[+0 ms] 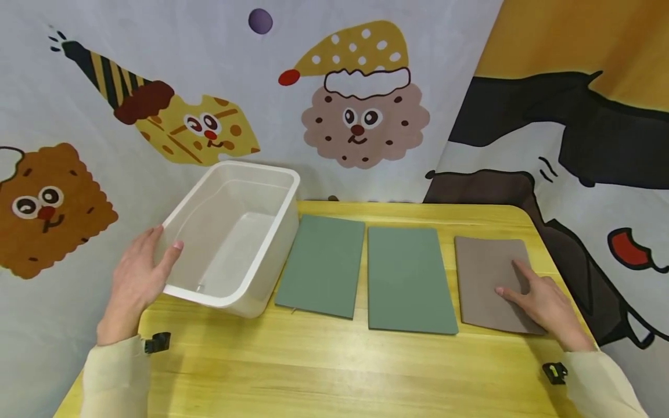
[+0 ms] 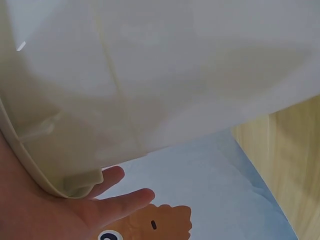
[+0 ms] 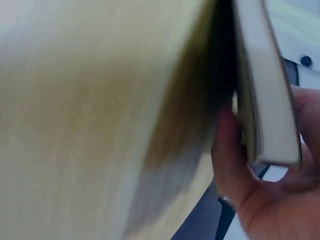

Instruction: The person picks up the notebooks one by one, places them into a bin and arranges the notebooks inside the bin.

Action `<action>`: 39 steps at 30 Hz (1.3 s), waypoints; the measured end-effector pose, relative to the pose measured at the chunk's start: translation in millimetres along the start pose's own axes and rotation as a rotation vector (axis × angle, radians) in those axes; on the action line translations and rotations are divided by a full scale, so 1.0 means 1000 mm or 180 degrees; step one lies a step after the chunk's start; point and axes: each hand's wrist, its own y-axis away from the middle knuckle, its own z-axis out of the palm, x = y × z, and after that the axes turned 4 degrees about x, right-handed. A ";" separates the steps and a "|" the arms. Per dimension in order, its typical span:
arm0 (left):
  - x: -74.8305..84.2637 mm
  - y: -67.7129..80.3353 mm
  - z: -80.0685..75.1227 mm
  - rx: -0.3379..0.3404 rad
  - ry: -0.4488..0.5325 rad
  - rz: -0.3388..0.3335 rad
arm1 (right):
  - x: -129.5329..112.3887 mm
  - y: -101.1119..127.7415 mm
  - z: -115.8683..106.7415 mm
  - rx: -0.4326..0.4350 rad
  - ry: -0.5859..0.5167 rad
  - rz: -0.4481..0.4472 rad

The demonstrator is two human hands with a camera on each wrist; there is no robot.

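A white plastic bin [image 1: 272, 244] stands at the left of the table. My left hand [image 1: 138, 273] holds its near left rim, thumb inside and fingers outside; the left wrist view shows two fingertips [image 2: 135, 199] reaching past the outer wall. On the far right is a brown notebook [image 1: 483, 278], gripped at its right edge by my right hand [image 1: 549, 305]. Thumb and index finger lie over the cover. In the right wrist view the notebook's pale page edge [image 3: 270, 100] shows between the fingers, with that edge raised off the wood.
Two green notebooks lie flat between the bin and the brown notebook: the left one [image 1: 324, 267] close beside the bin, the right one [image 1: 407, 278] in the middle. The yellow wooden table [image 1: 334, 371] ends at a cartoon-printed curtain [image 1: 272, 116] behind and at the sides.
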 end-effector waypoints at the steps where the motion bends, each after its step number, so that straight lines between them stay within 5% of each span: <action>1: 0.000 0.000 0.000 -0.0010 0.0014 0.0012 | 0.001 0.003 -0.003 0.0021 -0.0064 -0.0045; 5: 0.000 -0.001 0.000 -0.0035 0.0081 0.0072 | 0.003 0.017 -0.018 0.0018 -0.0456 -0.0044; 9: 0.000 -0.005 -0.002 -0.0097 0.0115 0.0137 | -0.002 0.031 -0.036 0.0044 -0.0914 0.0283; 13: -0.003 -0.007 -0.008 -0.0280 0.0135 0.0254 | -0.012 0.040 -0.046 0.0428 -0.1395 0.0502; 21: -0.012 -0.003 -0.013 -0.0400 0.0060 0.0265 | -0.048 0.050 -0.052 0.1059 -0.2464 0.0394; 27: -0.011 -0.004 -0.008 -0.0270 -0.0021 0.0201 | -0.090 0.056 -0.058 0.1072 -0.2965 0.0277; 34: -0.011 -0.003 -0.006 -0.0236 -0.0040 0.0204 | -0.140 0.062 -0.052 0.0784 -0.3950 -0.0327; 39: -0.014 0.000 -0.007 -0.0221 -0.0001 0.0226 | -0.183 0.063 -0.047 0.0598 -0.4246 -0.0591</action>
